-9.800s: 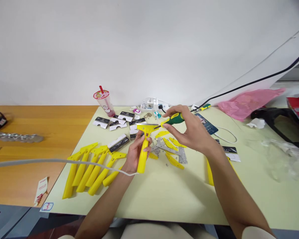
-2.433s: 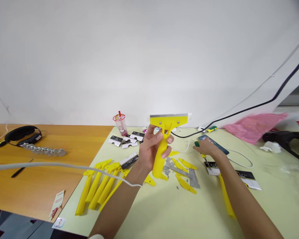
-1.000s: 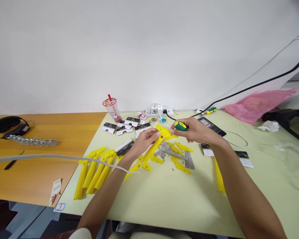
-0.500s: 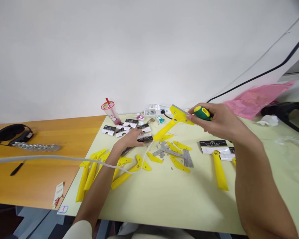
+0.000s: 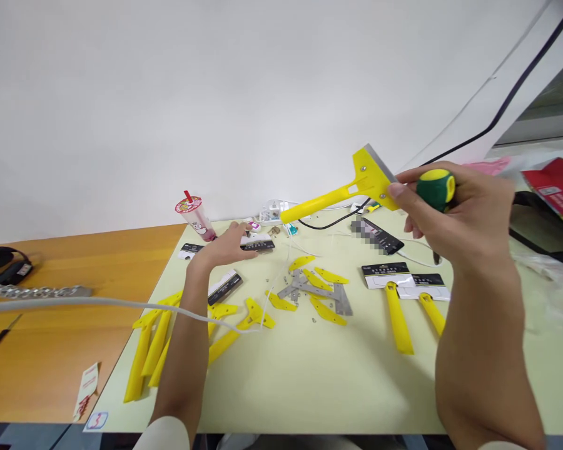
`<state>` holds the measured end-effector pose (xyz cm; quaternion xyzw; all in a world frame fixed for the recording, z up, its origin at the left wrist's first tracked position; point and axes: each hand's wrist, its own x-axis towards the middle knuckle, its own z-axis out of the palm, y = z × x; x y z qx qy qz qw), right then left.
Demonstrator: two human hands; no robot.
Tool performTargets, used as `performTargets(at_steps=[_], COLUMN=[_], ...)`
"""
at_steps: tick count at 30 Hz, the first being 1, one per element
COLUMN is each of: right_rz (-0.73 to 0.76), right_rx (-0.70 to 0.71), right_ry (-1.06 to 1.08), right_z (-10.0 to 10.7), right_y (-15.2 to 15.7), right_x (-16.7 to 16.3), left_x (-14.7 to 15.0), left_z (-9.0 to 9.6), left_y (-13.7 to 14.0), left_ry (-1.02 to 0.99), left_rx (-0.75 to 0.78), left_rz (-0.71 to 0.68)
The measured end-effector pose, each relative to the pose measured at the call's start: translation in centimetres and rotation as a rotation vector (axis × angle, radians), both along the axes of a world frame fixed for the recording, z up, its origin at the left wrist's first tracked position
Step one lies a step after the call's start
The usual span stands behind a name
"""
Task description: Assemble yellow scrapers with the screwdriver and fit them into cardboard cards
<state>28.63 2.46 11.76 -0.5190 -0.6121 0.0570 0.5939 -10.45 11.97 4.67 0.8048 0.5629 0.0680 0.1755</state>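
My right hand (image 5: 464, 206) is raised above the table, holding a yellow scraper (image 5: 331, 197) by its head between thumb and fingers. A metal blade edge shows along the scraper's head. Tucked in the same hand is a green-and-yellow screwdriver (image 5: 436, 189), its tip pointing down. My left hand (image 5: 223, 247) reaches over black-and-white header cards (image 5: 258, 242) at the back left, thumb and fingers apart; whether it touches a card I cannot tell. Another card (image 5: 225, 287) lies below that hand. Yellow scraper handles (image 5: 143, 350) lie beside my left forearm.
Loose yellow covers (image 5: 328, 310), metal blades (image 5: 341, 299) and small screws lie mid-table. Two carded scrapers (image 5: 398, 319) are at the right, near a phone (image 5: 378, 236). A drink cup (image 5: 197, 219) and power strip (image 5: 274, 212) stand by the wall. A white cable (image 5: 122, 302) crosses the view.
My right hand has lifted the scraper higher and to the right. My left hand has shifted slightly left and up over the cards. The camera view has turned right, showing the phone.
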Motion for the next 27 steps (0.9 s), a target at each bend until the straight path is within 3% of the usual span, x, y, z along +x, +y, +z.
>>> performTargets(at_steps=[5, 10, 13, 18, 23, 27], right_rz=[-0.019, 0.020, 0.038, 0.060, 0.057, 0.041], right_rx=[0.124, 0.094, 0.074, 0.052, 0.028, -0.031], right_ry=[0.115, 0.187, 0.212, 0.238, 0.307, 0.288], right_z=[0.2, 0.2, 0.0, -0.4, -0.5, -0.6], right_y=[0.0, 0.0, 0.3, 0.8, 1.0, 1.0], right_x=[-0.3, -1.0, -1.4, -2.3, -3.0, -3.3], left_x=[2.1, 4.3, 4.9, 5.4, 5.9, 6.2], left_z=[3.2, 2.9, 2.5, 2.4, 1.9, 1.3], left_y=[-1.9, -1.8, -1.3, -1.4, -1.5, -1.3], left_ry=[-0.303, -0.633, -0.838, -1.080, -1.100, -1.145], left_rx=[0.329, 0.486, 0.388, 0.064, -0.032, -0.083], left_rz=[0.090, 0.190, 0.184, 0.093, 0.048, 0.097])
